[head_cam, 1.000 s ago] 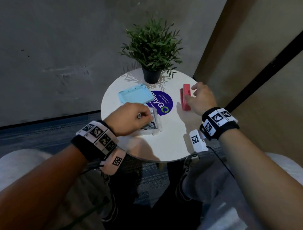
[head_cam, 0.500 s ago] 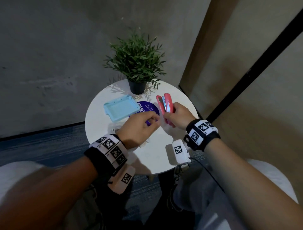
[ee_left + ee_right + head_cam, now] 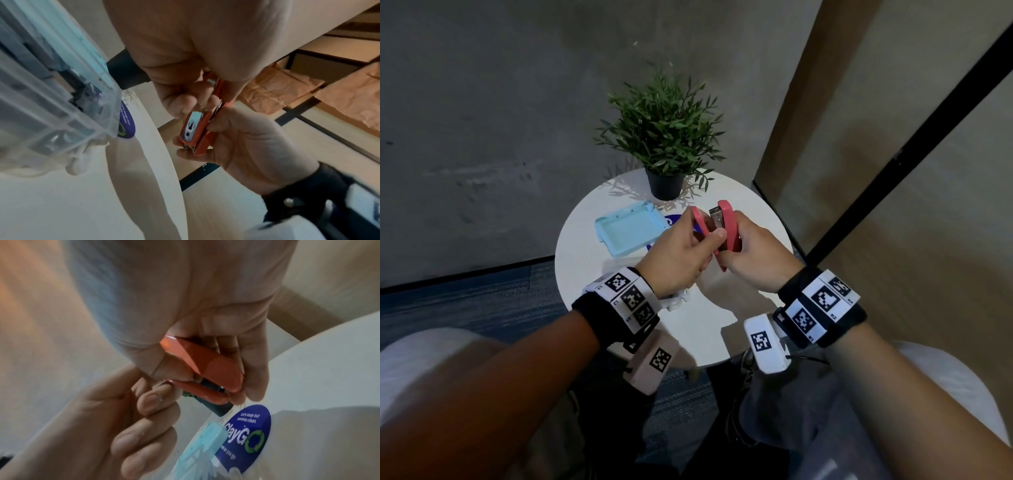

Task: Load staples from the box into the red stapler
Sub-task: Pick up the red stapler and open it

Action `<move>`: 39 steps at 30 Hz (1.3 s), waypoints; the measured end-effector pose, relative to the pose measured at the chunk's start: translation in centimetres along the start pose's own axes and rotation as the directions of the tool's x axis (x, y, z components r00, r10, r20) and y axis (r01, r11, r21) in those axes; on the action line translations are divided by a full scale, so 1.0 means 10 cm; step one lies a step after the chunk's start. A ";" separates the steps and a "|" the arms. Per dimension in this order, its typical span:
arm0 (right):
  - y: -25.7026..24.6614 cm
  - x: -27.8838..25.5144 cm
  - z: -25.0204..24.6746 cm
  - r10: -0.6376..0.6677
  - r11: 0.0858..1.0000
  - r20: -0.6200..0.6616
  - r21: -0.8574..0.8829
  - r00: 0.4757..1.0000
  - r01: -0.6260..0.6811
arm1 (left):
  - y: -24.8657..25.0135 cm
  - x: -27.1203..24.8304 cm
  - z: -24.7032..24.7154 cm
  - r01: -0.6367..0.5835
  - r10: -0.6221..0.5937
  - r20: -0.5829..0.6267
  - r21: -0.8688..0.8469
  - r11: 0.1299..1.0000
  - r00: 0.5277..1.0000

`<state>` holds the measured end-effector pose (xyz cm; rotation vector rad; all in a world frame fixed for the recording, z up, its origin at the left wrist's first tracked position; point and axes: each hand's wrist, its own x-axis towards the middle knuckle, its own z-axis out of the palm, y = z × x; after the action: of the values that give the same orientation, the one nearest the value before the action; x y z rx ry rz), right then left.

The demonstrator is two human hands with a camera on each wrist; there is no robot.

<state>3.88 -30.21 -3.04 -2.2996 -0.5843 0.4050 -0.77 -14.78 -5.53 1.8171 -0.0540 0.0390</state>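
Observation:
The red stapler [image 3: 729, 228] is held above the round white table [image 3: 709, 329], swung apart into a V with its metal magazine [image 3: 717, 217] showing between the two red arms. My right hand [image 3: 738, 240] wraps around the right arm and the hinge end. My left hand [image 3: 705, 236] pinches the left red arm [image 3: 698, 222] between thumb and fingers. Whether the left fingers also carry staples is hidden. In the left wrist view the stapler's metal plate [image 3: 192, 128] faces the camera. The clear staple box [image 3: 51, 113] stands on the table, mostly hidden under my left wrist in the head view.
A light blue lid [image 3: 630, 233] lies on the table's left side, beside a round blue sticker [image 3: 246, 434]. A potted plant [image 3: 664, 144] stands at the far edge. A grey wall lies behind and a dark-framed panel to the right.
My right hand lifted the stapler off the table and brought it to the middle. My left hand left the box, came up to the stapler and took hold; the stapler now gapes wider.

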 end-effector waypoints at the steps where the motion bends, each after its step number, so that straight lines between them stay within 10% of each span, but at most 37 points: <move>1: -0.02 -0.02 0.00 -0.026 1.000 -0.007 -0.018 1.000 0.026 | -0.01 -0.01 0.00 -0.019 0.019 0.004 0.081 0.997 1.000; 18: 0.01 0.01 0.01 -0.136 0.983 -0.066 -0.134 0.989 0.126 | -0.02 0.02 0.11 0.007 0.029 -0.165 0.214 0.977 0.986; 21: 0.03 -0.01 -0.08 -0.044 0.993 -0.108 0.107 0.993 0.056 | -0.02 0.04 0.08 0.101 -0.088 -0.227 0.047 0.994 0.970; 24: 0.01 -0.03 -0.30 0.089 0.801 -0.181 0.597 0.980 0.037 | 0.06 0.15 -0.06 0.153 -0.235 -0.250 -0.308 0.939 0.939; 33: 0.10 0.01 -0.58 0.200 0.240 -0.052 0.971 0.978 0.003 | 0.19 0.16 -0.22 0.062 -0.188 -0.097 -0.720 0.691 0.977; 35: 0.15 -0.02 -0.59 0.182 0.269 -0.008 0.962 0.983 -0.043 | 0.17 0.16 -0.29 0.050 -0.172 -0.092 -0.737 0.674 0.981; 39: 0.21 -0.04 -0.56 0.122 0.680 -0.031 0.731 0.992 -0.061 | 0.13 0.18 -0.44 0.059 -0.173 -0.068 -0.770 0.636 0.983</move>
<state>6.61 -34.91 -0.62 -1.5500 -0.1947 0.4871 0.97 -10.90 -3.06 0.9393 0.1329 0.0399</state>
